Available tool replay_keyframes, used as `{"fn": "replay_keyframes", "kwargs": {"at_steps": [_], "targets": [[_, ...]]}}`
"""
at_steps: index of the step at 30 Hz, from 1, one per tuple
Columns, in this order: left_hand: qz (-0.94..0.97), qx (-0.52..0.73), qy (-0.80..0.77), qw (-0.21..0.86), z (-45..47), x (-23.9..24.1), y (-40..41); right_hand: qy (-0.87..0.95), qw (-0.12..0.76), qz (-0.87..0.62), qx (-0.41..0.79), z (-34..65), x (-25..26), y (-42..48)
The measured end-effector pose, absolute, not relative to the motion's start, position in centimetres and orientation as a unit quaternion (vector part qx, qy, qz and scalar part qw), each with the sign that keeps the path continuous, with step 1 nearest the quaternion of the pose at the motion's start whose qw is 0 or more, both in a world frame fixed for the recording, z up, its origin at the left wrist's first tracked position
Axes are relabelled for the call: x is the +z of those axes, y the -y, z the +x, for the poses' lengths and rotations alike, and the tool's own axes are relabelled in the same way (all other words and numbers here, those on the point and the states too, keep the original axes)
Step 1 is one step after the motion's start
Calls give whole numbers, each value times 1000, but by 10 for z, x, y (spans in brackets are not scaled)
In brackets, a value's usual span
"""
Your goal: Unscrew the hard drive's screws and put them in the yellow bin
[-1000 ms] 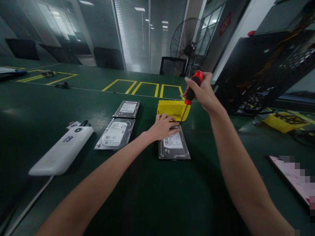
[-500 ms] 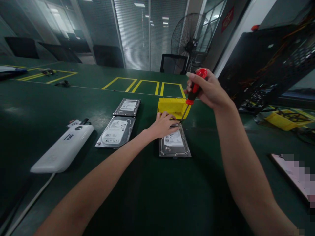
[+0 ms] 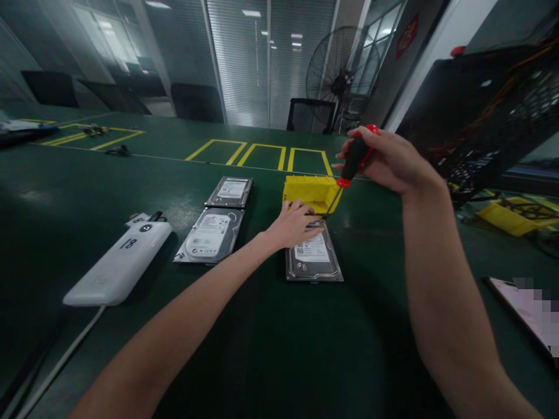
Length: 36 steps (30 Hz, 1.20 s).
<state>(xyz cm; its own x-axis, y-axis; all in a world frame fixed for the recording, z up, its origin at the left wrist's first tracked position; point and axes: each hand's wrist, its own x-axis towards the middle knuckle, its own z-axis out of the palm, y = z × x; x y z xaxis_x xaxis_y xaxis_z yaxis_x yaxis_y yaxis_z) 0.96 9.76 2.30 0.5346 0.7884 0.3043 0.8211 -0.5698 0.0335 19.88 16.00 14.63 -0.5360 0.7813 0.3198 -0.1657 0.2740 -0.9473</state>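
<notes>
My left hand (image 3: 296, 226) lies across the far end of a hard drive (image 3: 313, 267), its fingers stretched out and apart toward the screwdriver's tip. In my right hand (image 3: 393, 157) is a red and black screwdriver (image 3: 356, 160), gripped by the handle and tilted, its shaft slanting down to the drive's far right corner. My left fingers partly hide the tip's contact point. Right behind the drive stands a yellow plastic bin (image 3: 312, 192). To the left, two more hard drives lie end to end, the nearer one (image 3: 209, 235) touching or almost touching the farther one (image 3: 230, 192).
On the left lies a white power bank (image 3: 120, 265) marked 18, with a white cable (image 3: 65, 358). A phone (image 3: 524, 308) rests at the right edge. Farther right is another yellow bin (image 3: 513, 216). Yellow tape outlines (image 3: 264, 145) mark the green table behind.
My right hand has tilted the screwdriver's handle farther right and turned its grip. My left hand keeps its place on the drive. The whole view has shifted slightly.
</notes>
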Motion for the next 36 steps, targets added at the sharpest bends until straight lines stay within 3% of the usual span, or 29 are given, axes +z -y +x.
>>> {"fn": "replay_keyframes", "kwargs": {"at_steps": [4, 17, 29, 36], "targets": [[-875, -152, 456, 55, 9, 21, -98, 687, 397, -192, 577, 198, 147, -157], [-873, -154, 459, 55, 10, 22, -98, 688, 448, -231, 521, 189, 141, -160], [-872, -156, 458, 78, 13, 22, -97, 679, 430, -171, 570, 176, 140, -159], [-873, -155, 455, 76, 12, 22, -97, 696, 444, -214, 521, 176, 138, -163]]}}
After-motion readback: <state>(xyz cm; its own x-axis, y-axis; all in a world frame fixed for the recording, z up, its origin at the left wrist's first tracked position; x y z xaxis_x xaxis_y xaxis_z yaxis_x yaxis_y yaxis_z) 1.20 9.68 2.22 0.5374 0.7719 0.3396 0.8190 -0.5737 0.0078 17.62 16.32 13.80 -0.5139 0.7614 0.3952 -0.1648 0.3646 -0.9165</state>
